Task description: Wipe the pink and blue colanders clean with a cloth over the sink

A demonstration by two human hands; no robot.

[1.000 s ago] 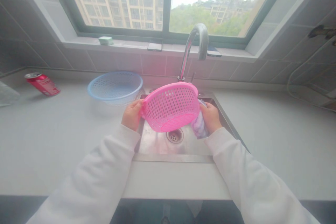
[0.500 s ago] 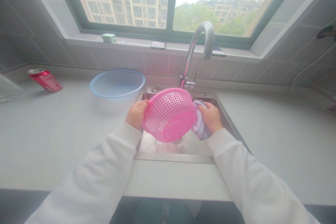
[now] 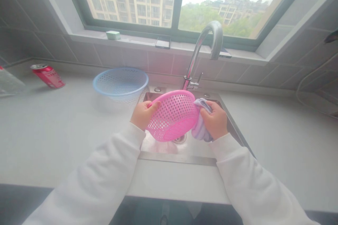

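Observation:
A pink plastic colander point(image 3: 175, 112) is held tilted over the steel sink point(image 3: 169, 156), its perforated underside partly toward me. My left hand point(image 3: 144, 114) is closed on its left rim, the thumb lying over the outer wall. In my right hand point(image 3: 215, 119) is a bunched pale purple cloth point(image 3: 201, 130), pressed against the colander's right side. The fingers behind the cloth are mostly hidden. Beneath the colander the sink drain point(image 3: 180, 139) partly shows.
A light blue colander point(image 3: 118, 93) stands left of the sink. Farther left are a tilted red can point(image 3: 50, 75) and clear plastic point(image 3: 9, 82). The chrome faucet point(image 3: 195, 49) arches behind the sink. On the windowsill sit a pale green block point(image 3: 113, 35) and a flat dark-edged item point(image 3: 163, 43).
My left thumb has come over the colander's outer wall. My right hand has shifted slightly with the cloth along the rim. The whole view has moved a little.

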